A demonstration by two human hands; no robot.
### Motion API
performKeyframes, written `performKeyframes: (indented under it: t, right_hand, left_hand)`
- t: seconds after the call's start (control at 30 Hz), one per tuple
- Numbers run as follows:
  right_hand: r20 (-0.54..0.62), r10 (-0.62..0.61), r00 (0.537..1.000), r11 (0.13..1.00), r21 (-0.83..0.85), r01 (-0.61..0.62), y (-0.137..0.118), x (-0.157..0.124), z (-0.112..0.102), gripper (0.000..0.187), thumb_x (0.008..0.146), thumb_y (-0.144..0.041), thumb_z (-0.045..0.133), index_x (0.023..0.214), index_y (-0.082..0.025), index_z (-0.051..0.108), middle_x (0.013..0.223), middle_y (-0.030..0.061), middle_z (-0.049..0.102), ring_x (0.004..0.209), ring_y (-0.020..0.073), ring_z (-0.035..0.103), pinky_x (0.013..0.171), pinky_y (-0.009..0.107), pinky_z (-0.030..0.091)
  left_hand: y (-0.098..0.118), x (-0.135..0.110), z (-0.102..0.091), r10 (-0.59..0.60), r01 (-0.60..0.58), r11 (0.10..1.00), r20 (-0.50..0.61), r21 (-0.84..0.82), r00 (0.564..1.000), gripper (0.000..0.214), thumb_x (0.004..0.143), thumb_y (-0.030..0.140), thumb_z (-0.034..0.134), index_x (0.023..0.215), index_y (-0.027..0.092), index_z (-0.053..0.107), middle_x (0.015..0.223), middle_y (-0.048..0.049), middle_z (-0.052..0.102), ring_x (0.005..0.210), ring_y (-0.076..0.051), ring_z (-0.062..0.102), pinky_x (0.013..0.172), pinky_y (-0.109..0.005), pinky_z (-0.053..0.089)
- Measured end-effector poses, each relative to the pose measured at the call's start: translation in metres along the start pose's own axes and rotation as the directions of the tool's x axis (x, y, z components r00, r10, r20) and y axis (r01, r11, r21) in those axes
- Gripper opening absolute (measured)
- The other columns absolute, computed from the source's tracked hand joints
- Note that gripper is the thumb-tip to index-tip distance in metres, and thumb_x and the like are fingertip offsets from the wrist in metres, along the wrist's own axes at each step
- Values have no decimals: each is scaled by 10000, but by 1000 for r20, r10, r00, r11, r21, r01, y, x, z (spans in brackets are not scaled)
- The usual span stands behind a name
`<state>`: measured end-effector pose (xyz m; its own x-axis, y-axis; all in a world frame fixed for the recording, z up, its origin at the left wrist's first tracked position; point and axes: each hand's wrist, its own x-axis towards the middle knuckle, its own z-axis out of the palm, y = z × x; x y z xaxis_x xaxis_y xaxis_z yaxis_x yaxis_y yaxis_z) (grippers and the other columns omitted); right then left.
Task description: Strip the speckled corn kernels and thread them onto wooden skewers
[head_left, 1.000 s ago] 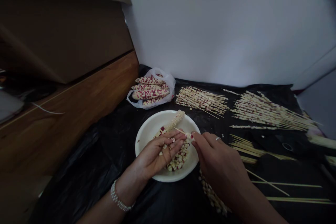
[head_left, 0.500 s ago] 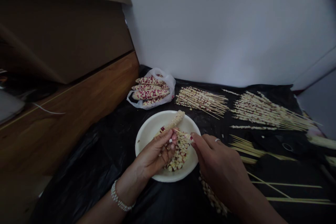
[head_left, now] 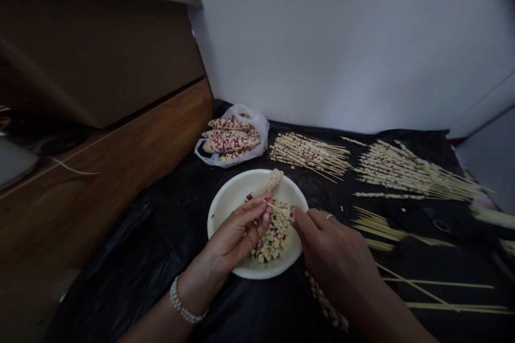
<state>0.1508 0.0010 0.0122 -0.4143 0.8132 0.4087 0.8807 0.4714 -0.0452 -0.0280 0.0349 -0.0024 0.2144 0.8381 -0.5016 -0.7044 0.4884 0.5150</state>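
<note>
A white plate (head_left: 225, 201) sits on the black sheet, holding a heap of loose white and red corn kernels (head_left: 271, 238) and a mostly stripped cob (head_left: 265, 185). My left hand (head_left: 237, 236) hovers over the plate with fingers curled, pinching a kernel at the tip of a thin wooden skewer (head_left: 276, 207). My right hand (head_left: 330, 249), with a ring on one finger, is closed on the skewer's other part. Kernels threaded on that skewer trail below my right wrist (head_left: 325, 305).
A plastic bag of red-and-white corn cobs (head_left: 231, 139) lies behind the plate. Two piles of loaded skewers (head_left: 308, 153) (head_left: 406, 171) lie at the back, bare skewers (head_left: 386, 230) at right. A wooden ledge (head_left: 104, 171) and a cardboard box (head_left: 92, 43) stand left.
My left fingers have curled from spread over the kernels into a pinch at the skewer tip. My right hand has shifted slightly left and down with the skewer.
</note>
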Motion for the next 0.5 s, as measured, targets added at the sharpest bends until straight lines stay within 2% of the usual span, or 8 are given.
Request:
performKeyframes:
  t: [0.27,0.5]
  right_hand:
    - [-26,-4,1000,1000,-17,4,1,0,1,326,791,-86,453,1083,-150,584,735,22,587,590,163,553,490,272,305]
    - [-45,-20,999,1000,-4,20,0,0,0,321,796,-85,449,1082,-144,584,734,18,579,594,166,557,494,272,320]
  left_hand:
    - [1,-4,6,-21,21,1000,-11,-17,1000,180,819,35,579,971,73,667,812,-73,674,716,-95,645,674,-162,549]
    - [2,-1,3,-84,81,994,-24,-77,996,186,818,24,573,959,102,665,777,-51,662,666,-84,629,610,-148,538]
